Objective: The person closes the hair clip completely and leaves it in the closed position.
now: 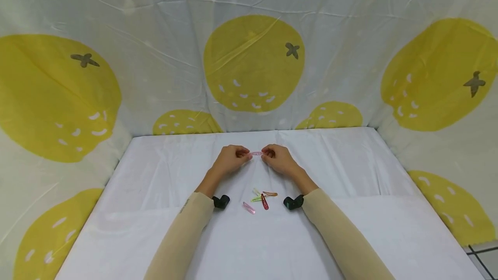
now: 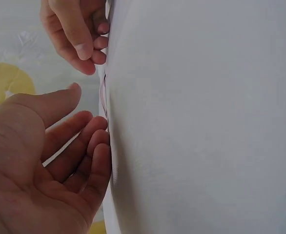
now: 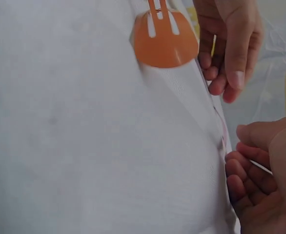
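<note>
While the left hand point(image 1: 231, 159) and right hand point(image 1: 282, 159) curve loosely, thumbs parted from fingers, 1 slim, elongated pink hair clip point(image 1: 255, 153) lies between their fingertips, long axis running left to right, 1 end toward each.

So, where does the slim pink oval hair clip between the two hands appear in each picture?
Head: slim pink oval hair clip just below centre.
Left wrist: clip left of centre, thin.
Right wrist: clip right of centre, thin.
Shared landmark: the bare left hand; left of the clip, below it, above it, in that order.
</note>
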A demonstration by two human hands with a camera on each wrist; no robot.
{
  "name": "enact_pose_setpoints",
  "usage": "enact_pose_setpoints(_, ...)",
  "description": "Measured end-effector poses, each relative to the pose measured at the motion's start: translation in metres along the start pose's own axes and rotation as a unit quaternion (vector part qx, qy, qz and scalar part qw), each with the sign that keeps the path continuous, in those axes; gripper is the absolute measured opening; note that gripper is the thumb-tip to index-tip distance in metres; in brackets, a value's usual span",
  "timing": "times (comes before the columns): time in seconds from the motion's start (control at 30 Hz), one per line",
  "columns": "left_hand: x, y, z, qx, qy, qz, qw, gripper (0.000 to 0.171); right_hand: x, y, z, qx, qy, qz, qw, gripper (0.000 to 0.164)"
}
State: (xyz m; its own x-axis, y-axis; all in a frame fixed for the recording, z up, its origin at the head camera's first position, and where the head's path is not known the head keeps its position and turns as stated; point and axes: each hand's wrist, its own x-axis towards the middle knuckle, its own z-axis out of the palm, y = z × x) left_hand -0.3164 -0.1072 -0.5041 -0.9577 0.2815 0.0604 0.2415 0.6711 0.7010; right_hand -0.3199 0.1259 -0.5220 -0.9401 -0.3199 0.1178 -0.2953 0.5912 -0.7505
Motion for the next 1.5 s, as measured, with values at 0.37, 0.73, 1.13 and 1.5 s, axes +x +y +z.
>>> enact_pose_setpoints(0.37,-0.018,0.004,-0.013,0.0,-0.027,0.03,0.9992,0.031,-0.013,-0.004,-0.014,0.008,-0.043,-0.019,0.999,0.03)
enact_pose_setpoints(0.73,-0.037,0.007,-0.019,0.005,-0.054,0.04,0.9977,0.033,-0.034,-0.003,-0.027,-0.003,-0.048,-0.06,0.997,0.032)
enact_pose_setpoints(1.13,-0.058,0.008,-0.022,0.012,-0.062,0.059,0.9963,0.031,-0.06,-0.009,-0.041,-0.006,-0.047,-0.06,0.997,0.037)
enact_pose_setpoints(1.5,-0.064,0.013,-0.021,0.016,-0.055,0.061,0.9965,0.03,-0.074,-0.01,-0.047,-0.016,-0.031,-0.071,0.997,0.036)
